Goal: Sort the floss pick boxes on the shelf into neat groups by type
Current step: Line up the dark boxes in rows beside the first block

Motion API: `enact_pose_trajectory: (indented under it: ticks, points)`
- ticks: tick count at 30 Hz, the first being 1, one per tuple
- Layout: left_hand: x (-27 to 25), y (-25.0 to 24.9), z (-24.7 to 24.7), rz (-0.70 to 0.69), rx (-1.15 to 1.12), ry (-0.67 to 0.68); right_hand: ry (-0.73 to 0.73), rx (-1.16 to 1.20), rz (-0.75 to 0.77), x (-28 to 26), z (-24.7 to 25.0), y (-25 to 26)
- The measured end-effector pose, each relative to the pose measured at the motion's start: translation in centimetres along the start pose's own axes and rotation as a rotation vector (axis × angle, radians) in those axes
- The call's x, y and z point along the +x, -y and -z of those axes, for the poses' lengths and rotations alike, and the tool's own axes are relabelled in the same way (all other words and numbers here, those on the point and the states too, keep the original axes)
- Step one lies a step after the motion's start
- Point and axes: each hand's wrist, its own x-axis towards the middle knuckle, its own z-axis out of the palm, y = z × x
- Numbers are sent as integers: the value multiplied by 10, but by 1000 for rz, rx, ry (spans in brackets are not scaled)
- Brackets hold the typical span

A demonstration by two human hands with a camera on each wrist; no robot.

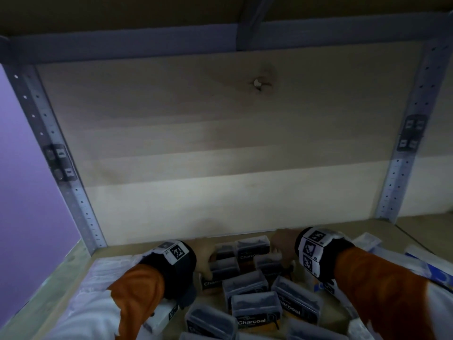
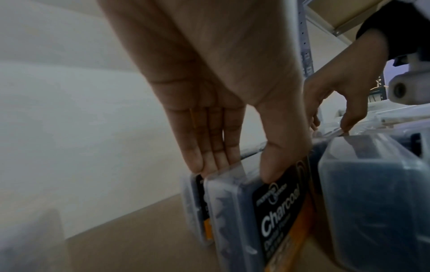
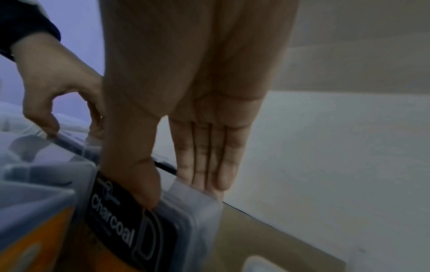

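Observation:
Several clear charcoal floss pick boxes [image 1: 255, 307] with black and orange labels crowd the middle of the shelf. In the left wrist view my left hand [image 2: 239, 170] pinches the top of an upright charcoal box [image 2: 277, 217], thumb on the label side and straight fingers behind it. Another charcoal box [image 2: 195, 208] stands just behind the fingers. My right hand [image 3: 179, 195] pinches a second charcoal box [image 3: 130, 226] the same way. In the head view the left hand [image 1: 206, 263] and right hand [image 1: 279, 249] flank the rear cluster [image 1: 252, 249] close to the back panel.
The pale wooden back panel [image 1: 220, 143] rises right behind the hands. Perforated metal uprights [image 1: 81, 204] [image 1: 392, 180] frame the bay. White floss boxes [image 1: 107, 266] lie at the left, white and blue packs [image 1: 416, 263] at the right. An upper shelf board overhangs.

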Motion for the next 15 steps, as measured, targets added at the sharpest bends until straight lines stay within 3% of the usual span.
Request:
enact_pose_trajectory:
  ticks: [3,10,15]
  points:
    - [-2,4,-2,16,-11,8,102,-52,101,10,2,7]
    - [0,-1,-4,-51,8,-8,44,-77,252,16,9,15]
    - [5,-2,-3,-41,22,-28,48,-95,277,17,12,18]
